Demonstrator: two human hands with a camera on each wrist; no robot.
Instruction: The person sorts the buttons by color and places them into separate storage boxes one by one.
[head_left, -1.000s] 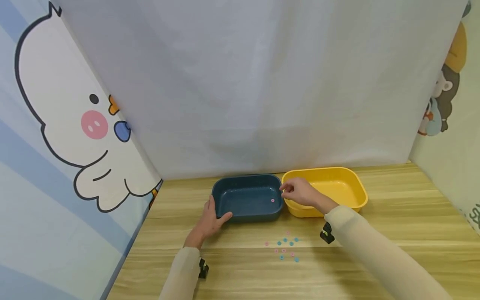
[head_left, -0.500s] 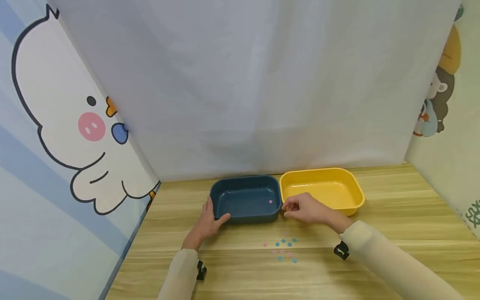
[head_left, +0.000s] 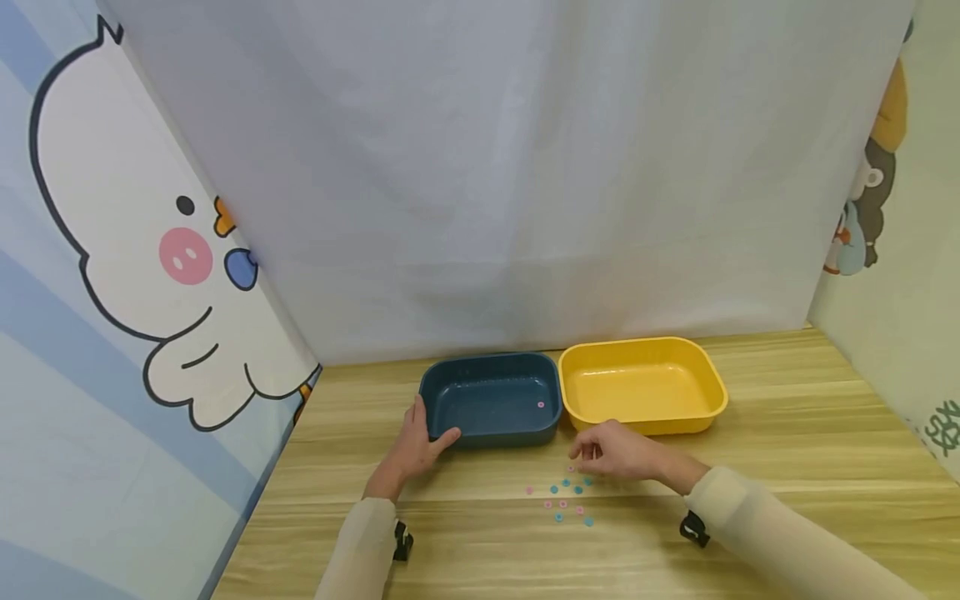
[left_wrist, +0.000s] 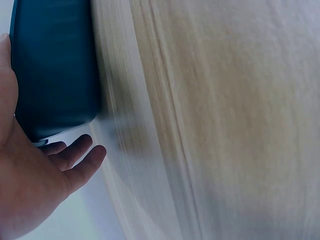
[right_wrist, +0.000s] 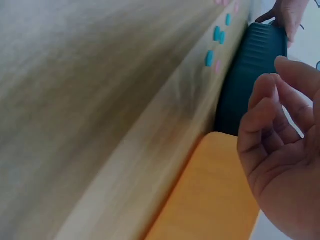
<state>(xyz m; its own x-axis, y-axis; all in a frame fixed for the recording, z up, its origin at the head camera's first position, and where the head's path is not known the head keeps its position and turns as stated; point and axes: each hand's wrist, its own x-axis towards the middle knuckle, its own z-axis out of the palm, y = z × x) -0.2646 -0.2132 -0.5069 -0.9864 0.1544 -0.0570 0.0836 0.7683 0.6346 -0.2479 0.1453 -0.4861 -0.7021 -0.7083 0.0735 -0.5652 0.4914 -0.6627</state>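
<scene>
Pink and blue buttons point(head_left: 563, 503) lie scattered on the tabletop point(head_left: 480, 554), on the near side of two trays; one further pink button point(head_left: 541, 404) lies inside the navy tray point(head_left: 491, 437), toward its right end. Right hand point(head_left: 618, 451) at the group's far right edge: fingers bent, grip slightly apart, nothing held. Left hand point(head_left: 411, 448) touches the navy tray's left end, grip spread. Yellow tray point(head_left: 652, 426) stands just beside, to the right.
</scene>
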